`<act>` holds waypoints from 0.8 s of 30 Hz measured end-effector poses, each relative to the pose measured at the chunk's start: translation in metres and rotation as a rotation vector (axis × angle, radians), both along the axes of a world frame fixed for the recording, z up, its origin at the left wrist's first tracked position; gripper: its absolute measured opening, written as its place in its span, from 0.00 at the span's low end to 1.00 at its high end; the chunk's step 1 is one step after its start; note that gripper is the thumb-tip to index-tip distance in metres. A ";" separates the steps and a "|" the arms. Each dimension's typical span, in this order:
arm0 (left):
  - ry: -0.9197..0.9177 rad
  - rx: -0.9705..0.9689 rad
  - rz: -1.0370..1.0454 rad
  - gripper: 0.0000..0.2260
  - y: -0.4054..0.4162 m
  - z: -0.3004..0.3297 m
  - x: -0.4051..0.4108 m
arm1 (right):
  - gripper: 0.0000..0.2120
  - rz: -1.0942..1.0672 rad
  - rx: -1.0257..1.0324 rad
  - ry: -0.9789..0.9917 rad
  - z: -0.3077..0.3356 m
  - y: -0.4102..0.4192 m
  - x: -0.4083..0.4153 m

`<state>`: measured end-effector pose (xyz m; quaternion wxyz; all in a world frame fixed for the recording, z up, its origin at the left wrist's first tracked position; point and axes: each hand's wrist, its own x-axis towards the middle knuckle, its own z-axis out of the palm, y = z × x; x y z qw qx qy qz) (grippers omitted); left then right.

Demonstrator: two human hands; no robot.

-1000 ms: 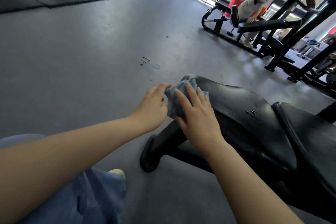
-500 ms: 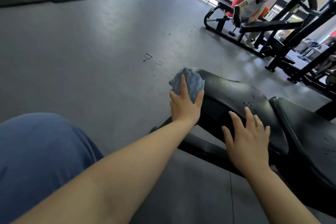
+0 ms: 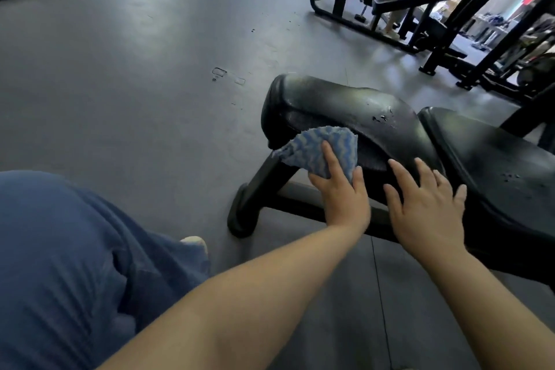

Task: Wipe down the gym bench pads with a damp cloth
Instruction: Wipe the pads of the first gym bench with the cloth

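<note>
While the left hand pressed a blue wavy-striped cloth against the near side of the black seat pad, its fingers lay nearly straight over the fabric, pinning rather than clutching it. Just beside it, the right hand rested spread and flat on the same pad, holding nothing. A second pad ran off the right edge, and the bench frame beneath was partly hidden by both arms.

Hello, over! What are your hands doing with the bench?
Left hand pressing cloth on pad side. Right hand flat on pad. Nothing blocking.
</note>
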<state>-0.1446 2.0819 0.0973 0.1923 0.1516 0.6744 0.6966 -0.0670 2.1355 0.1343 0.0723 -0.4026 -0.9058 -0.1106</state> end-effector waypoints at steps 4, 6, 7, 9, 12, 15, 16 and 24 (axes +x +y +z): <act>0.121 -0.073 -0.201 0.29 0.004 -0.009 0.026 | 0.24 0.027 -0.020 0.014 -0.001 0.004 0.018; 0.184 -0.129 -0.254 0.30 0.003 -0.016 0.023 | 0.24 0.045 -0.025 0.018 -0.002 0.005 0.023; 0.232 -0.171 -0.239 0.30 0.002 -0.020 0.019 | 0.24 0.048 -0.032 0.022 -0.003 0.006 0.025; 0.334 -0.250 -0.184 0.30 0.001 -0.026 0.011 | 0.24 0.055 -0.045 0.041 -0.004 0.006 0.026; 0.371 -0.290 -0.101 0.30 0.002 -0.025 0.003 | 0.23 0.076 -0.032 0.067 -0.006 0.008 0.028; 0.456 -0.352 -0.038 0.31 0.004 -0.029 -0.003 | 0.22 0.077 -0.008 0.076 -0.006 0.014 0.034; 0.534 -0.373 -0.011 0.31 0.005 -0.036 -0.003 | 0.23 0.070 -0.005 0.073 -0.005 0.016 0.038; 1.794 -0.323 -0.059 0.30 0.015 -0.065 -0.032 | 0.22 -0.072 0.087 0.046 -0.006 0.039 0.071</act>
